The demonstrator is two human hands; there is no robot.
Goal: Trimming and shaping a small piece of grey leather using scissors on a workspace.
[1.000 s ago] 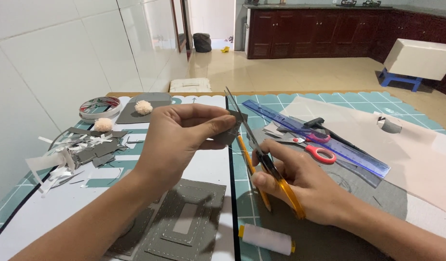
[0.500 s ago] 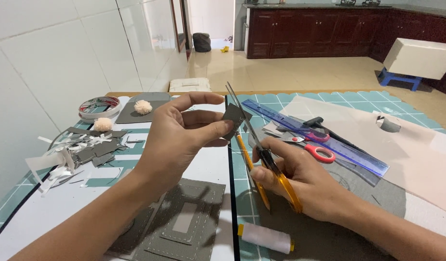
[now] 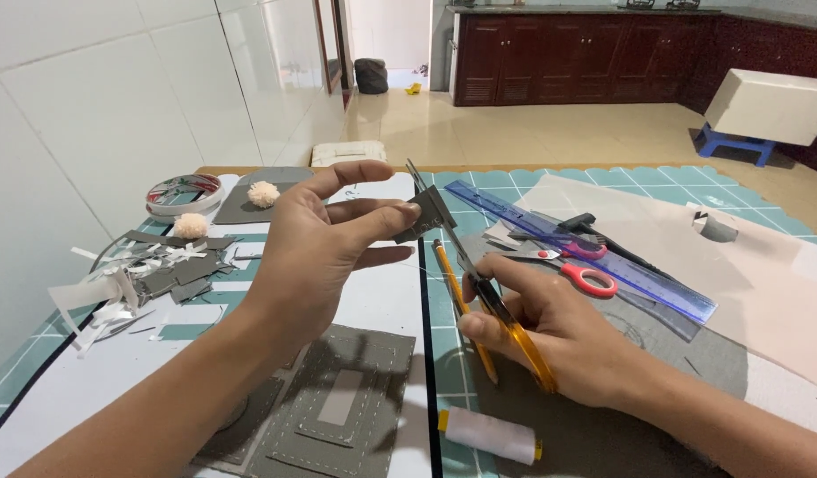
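My left hand (image 3: 324,257) holds a small piece of grey felt (image 3: 426,217) pinched between thumb and fingers, above the table's middle. My right hand (image 3: 550,332) grips orange-handled scissors (image 3: 488,296), whose blades point up and close on the felt piece's right edge. Below the left hand lies a stitched grey felt panel (image 3: 338,416) with a pale rectangle at its centre. A yellow pencil (image 3: 462,305) lies on the mat under the scissors.
A white thread spool (image 3: 490,435) lies near the front. Red-handled scissors (image 3: 581,270), a blue ruler (image 3: 594,243) and pink sheets (image 3: 763,283) lie right. Grey and white scraps (image 3: 143,274), two pompoms (image 3: 263,193) and a tape roll (image 3: 184,188) sit left.
My left hand has opened its fingers and turned the felt piece, which now sits further right against the scissor blades. The right hand has stayed on the scissors.
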